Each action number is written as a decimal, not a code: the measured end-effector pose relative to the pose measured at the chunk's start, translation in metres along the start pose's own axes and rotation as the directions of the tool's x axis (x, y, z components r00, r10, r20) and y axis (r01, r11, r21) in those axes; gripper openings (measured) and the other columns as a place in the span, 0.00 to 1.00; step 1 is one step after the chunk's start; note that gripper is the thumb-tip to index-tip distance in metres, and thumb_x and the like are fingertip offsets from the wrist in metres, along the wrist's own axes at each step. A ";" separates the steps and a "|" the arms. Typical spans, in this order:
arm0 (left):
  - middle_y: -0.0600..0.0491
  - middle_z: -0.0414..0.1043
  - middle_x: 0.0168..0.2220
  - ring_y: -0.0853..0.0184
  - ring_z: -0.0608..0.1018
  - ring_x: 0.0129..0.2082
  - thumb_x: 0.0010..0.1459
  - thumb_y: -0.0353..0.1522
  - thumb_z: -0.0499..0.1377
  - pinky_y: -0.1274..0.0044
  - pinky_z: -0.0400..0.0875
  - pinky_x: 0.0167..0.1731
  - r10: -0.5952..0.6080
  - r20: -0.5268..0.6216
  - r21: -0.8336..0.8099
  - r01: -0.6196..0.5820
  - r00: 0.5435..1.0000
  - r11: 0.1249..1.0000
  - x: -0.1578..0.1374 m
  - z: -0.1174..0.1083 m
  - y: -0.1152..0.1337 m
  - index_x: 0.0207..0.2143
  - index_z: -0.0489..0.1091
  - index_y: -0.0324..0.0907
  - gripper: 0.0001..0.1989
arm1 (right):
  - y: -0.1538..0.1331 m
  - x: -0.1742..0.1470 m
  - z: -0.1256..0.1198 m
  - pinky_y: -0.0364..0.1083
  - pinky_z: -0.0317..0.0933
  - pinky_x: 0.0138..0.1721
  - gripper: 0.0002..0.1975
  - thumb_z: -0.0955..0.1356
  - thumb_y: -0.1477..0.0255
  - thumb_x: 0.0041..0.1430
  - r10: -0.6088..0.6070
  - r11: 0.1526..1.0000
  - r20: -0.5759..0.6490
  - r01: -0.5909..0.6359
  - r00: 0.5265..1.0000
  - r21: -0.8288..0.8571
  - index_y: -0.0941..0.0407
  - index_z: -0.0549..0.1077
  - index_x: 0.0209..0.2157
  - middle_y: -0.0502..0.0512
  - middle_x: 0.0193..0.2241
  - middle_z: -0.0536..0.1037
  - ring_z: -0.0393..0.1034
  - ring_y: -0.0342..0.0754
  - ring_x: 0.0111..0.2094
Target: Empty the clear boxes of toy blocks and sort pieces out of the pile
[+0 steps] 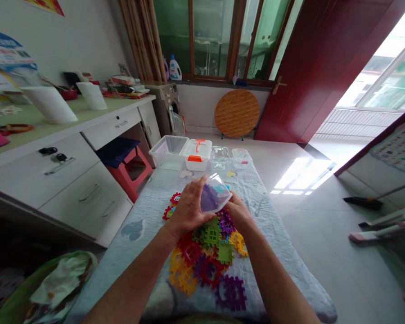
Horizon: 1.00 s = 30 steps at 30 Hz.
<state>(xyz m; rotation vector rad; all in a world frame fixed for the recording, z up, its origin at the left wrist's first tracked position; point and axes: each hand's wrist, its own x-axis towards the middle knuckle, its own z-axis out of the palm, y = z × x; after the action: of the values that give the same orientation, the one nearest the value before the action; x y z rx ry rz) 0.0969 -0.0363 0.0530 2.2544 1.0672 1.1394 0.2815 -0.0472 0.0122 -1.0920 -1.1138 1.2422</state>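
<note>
Box point(216, 193) tilted between left hand point(188, 204) and right hand point(239, 212), at the far end of a heap of plastic pieces point(212, 233).
From where I stand, the left hand clasps the clear box's left side; the right hand is by its lower right corner, fingertips hidden, so I cannot tell whether they pinch anything. Pieces spread on the cloth point(148, 209) from under the hands toward its near edge. The box's long axis is unclear.

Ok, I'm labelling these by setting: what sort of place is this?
Probably a room in a home: a front-loading washing machine by the curtain, a folded round wooden table and colourful plastic pieces suggest it.
</note>
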 end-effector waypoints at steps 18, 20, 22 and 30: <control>0.42 0.58 0.62 0.51 0.65 0.61 0.45 0.43 0.70 0.60 0.65 0.57 -0.452 -0.187 -0.568 0.279 0.872 0.774 -0.010 -0.018 0.001 0.65 0.45 0.49 0.51 | 0.023 -0.002 0.002 0.53 0.63 0.53 0.12 0.65 0.68 0.57 -0.191 0.949 -0.180 0.135 0.965 -0.285 0.52 0.71 0.43 0.54 0.42 0.77 0.71 0.51 0.46; 0.42 0.60 0.60 0.52 0.68 0.59 0.46 0.44 0.70 0.61 0.67 0.56 -0.508 -0.093 -0.692 0.311 0.856 0.651 -0.008 -0.013 0.005 0.63 0.48 0.47 0.48 | 0.008 -0.003 -0.004 0.52 0.64 0.51 0.15 0.67 0.65 0.56 -0.140 0.984 -0.092 0.128 0.986 -0.122 0.51 0.70 0.46 0.53 0.44 0.77 0.72 0.51 0.46; 0.41 0.61 0.59 0.52 0.71 0.57 0.47 0.44 0.68 0.60 0.68 0.56 -0.540 0.004 -0.783 0.338 0.842 0.522 -0.006 -0.006 0.010 0.63 0.49 0.46 0.46 | -0.009 -0.007 -0.009 0.50 0.68 0.46 0.17 0.68 0.63 0.56 -0.119 0.993 0.049 0.120 0.992 -0.011 0.50 0.70 0.48 0.53 0.44 0.77 0.73 0.49 0.43; 0.41 0.64 0.58 0.53 0.70 0.58 0.50 0.43 0.68 0.60 0.63 0.59 -0.486 0.122 -0.871 0.328 0.865 0.365 0.005 0.028 0.025 0.65 0.43 0.47 0.48 | -0.034 -0.015 -0.023 0.40 0.56 0.18 0.13 0.70 0.59 0.54 -0.081 0.992 -0.172 0.063 0.982 -0.109 0.53 0.70 0.34 0.44 0.16 0.71 0.62 0.40 0.15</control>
<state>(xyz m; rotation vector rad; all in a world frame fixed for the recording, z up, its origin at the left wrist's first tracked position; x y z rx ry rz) 0.1330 -0.0479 0.0544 0.9937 0.7348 1.2352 0.3086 -0.0632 0.0422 -1.2050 -1.0817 1.0196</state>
